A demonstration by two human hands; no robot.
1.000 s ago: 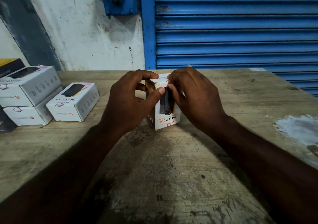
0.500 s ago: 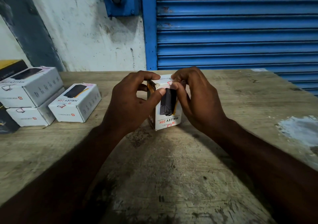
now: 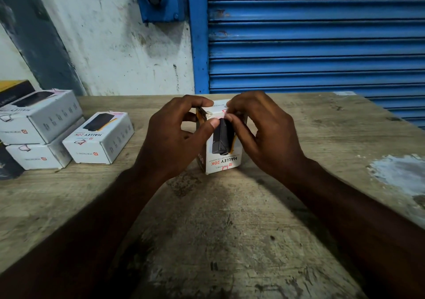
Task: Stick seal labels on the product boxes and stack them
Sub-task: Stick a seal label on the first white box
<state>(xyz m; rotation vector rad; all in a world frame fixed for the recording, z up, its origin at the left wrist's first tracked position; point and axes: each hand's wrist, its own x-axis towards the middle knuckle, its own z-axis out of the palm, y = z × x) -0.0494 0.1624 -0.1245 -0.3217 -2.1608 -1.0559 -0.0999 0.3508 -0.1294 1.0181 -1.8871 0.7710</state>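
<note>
Both hands grip the upright product box [image 3: 224, 160] between them: left hand [image 3: 174, 135] curled round its left side, right hand [image 3: 264, 130] round its right, thumbs meeting on its upper front. It stands on the wooden table [image 3: 230, 229]. Left of the left hand lies a single box [image 3: 101, 137], further left a two-box stack [image 3: 39, 133]. Beyond the hands hangs a blue shutter [image 3: 315, 45].

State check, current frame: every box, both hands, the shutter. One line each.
upright box, standing on end on the table, held by both hands
left hand, curled round the upright box, thumb on its top front edge
right hand, pinching at the upright box's top edge
two stacked boxes, closed, flat, one on the other
single box, closed, flat on the table beside them
shutter, rolled down
</note>
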